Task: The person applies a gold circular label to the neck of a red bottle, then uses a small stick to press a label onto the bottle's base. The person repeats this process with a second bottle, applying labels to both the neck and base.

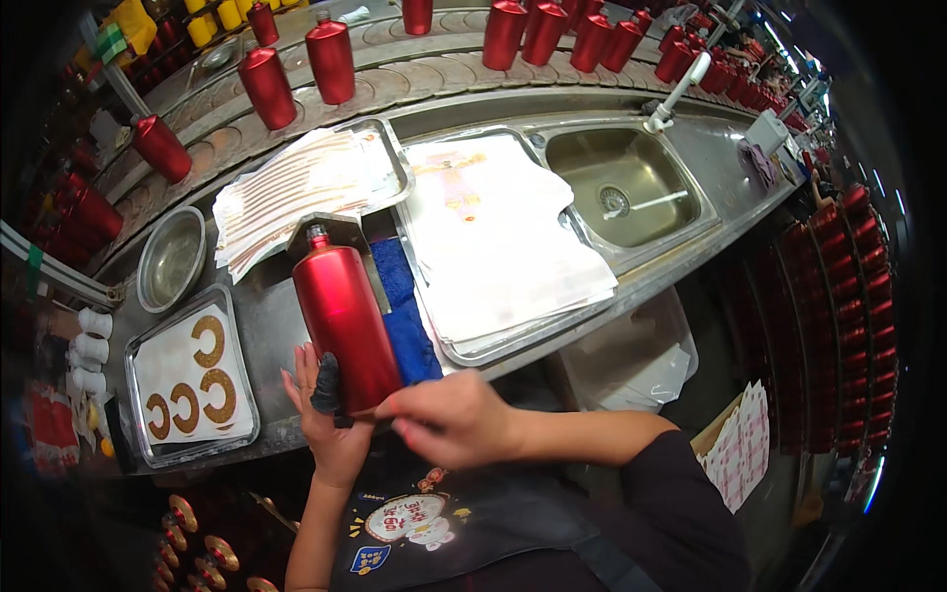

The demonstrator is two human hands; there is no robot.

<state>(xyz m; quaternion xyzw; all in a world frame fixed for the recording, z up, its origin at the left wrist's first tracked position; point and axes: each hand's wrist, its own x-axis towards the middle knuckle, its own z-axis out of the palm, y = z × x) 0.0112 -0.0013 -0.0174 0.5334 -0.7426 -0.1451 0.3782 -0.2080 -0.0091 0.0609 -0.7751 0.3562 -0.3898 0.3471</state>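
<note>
A large glossy red bottle [345, 321] lies tilted in front of me, its neck pointing away and resting in a metal bracket [318, 219]. My left hand [330, 424] is beside the lower left of the bottle, fingers stretched out and apart, with a black covering on one digit against the bottle's side. At the bottle's near end, my right hand [456, 419] is closed, fingertips pinched together by the base edge. Whatever is between those fingertips is too small to make out. Blue cloth [409, 335] lies along the bottle's right side.
Left, a metal tray [254, 414] holds several gold C-shaped pieces near a steel bowl [172, 259]. Striped sheets fill a tray [400, 163] behind the bottle; white sheets [503, 247] lie right, before a sink [621, 187]. Red bottles [330, 59] stand along a conveyor [385, 84].
</note>
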